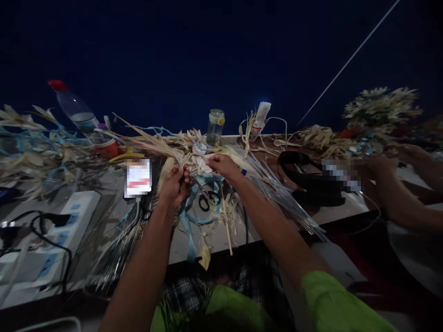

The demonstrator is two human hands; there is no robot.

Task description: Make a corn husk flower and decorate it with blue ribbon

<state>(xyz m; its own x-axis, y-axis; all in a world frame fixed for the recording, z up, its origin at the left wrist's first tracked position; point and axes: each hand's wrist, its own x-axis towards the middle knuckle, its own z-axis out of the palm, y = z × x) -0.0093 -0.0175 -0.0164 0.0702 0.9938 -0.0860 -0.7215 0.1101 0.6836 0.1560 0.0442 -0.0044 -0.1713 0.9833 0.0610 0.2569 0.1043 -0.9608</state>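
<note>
Left hand [176, 185] and right hand [223, 167] sit apart, fingertips pinched – the left on a pale husk strip [182, 160], the right on a pale scrap [205, 159] too blurred to identify. Above the middle of the tabletop [176, 243], the strip looks light, papery, apt to split – best pinched flat at its thicker end. Towards the near edge lie scissors [208, 201] and blue ribbon [188, 230].

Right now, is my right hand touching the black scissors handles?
Apart. The head view shows your right hand higher in the picture than the black scissors handles, with light blue ribbon visible between them.
</note>
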